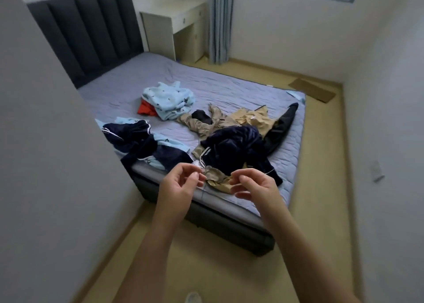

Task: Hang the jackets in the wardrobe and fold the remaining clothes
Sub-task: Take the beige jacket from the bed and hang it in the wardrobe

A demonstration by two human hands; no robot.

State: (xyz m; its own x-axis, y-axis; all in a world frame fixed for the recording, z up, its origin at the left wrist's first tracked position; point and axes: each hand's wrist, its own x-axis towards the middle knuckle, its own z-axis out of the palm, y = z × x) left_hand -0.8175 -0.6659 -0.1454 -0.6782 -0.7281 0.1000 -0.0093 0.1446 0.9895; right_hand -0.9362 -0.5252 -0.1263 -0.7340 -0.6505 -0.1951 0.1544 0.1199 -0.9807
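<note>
**Both hands on tan cloth at the bed's edge**

The left hand (181,184) and right hand (253,185) each pinch an end of a tan cloth (218,178) with curled fingers. The cloth lies bunched on the near edge of the bed (142,73).

From the hands:
- **12 o'clock:** a navy jacket (234,146) touches the cloth.
- **1 o'clock:** a black jacket (282,123) trails to the bed's right edge.
- **10 o'clock:** a striped navy heap (142,142) lies over pale blue fabric.
- **11 o'clock, farther up the bed:** khaki trousers (202,123), then a blue fleece (169,100) on a red top (145,108).

A desk (181,20) and a curtain (219,22) stand beyond the bed.
</note>
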